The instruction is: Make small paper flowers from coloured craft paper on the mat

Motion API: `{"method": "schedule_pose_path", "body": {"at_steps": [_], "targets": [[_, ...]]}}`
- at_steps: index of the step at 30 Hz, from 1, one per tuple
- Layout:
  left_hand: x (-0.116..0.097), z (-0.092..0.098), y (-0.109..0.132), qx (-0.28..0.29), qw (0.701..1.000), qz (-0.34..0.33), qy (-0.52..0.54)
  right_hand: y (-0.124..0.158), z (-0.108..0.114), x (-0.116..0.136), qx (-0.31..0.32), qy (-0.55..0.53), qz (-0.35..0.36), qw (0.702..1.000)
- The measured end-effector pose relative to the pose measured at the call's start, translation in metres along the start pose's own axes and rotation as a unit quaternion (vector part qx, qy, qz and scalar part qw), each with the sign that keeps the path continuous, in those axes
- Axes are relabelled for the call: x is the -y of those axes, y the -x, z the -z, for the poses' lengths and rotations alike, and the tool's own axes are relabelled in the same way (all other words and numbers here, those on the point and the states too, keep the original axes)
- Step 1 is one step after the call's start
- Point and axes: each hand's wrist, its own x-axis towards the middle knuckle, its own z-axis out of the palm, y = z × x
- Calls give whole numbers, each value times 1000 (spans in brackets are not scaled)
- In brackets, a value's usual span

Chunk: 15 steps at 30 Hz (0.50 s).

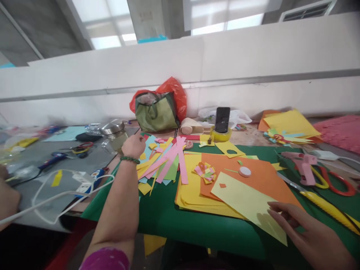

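My left hand (133,146), a beaded bracelet at its wrist, is reached out beside a glass jar (116,138) with a metal lid. Its fingers are curled closed, and anything inside them is hidden. Pink, yellow, blue and green paper strips (168,161) lie just right of it. My right hand (303,228) hovers at the pale yellow paper sheet (247,202), thumb and fingers apart and casting a shadow on it. Under that sheet are orange paper (261,172) and yellow sheets (189,187). A small multicoloured paper flower (204,173) rests on these, with a white round cap (244,171) nearby.
A pink glue gun (302,163), red-and-yellow scissors (337,183) and a yellow-handled cutter (329,208) lie at right. A phone (222,119) stands on a yellow tape roll (221,135). Behind sits a green bag (156,112). White cable (73,195) and another person's hand (8,198) are left.
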Motion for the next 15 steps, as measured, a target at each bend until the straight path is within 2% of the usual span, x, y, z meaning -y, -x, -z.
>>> {"method": "schedule_pose_path", "body": {"at_steps": [4,11,15], "targets": [[13,-3,-8,40,999,4,2,-1,-4,2,-5,8,18,1000],[-6,-47,-11,104,994,-37,-4,1,-5,5,-2,20,42,999],[-6,-58,-12,108,993,-48,16,4,-3,8,-6,15,47,999]]}}
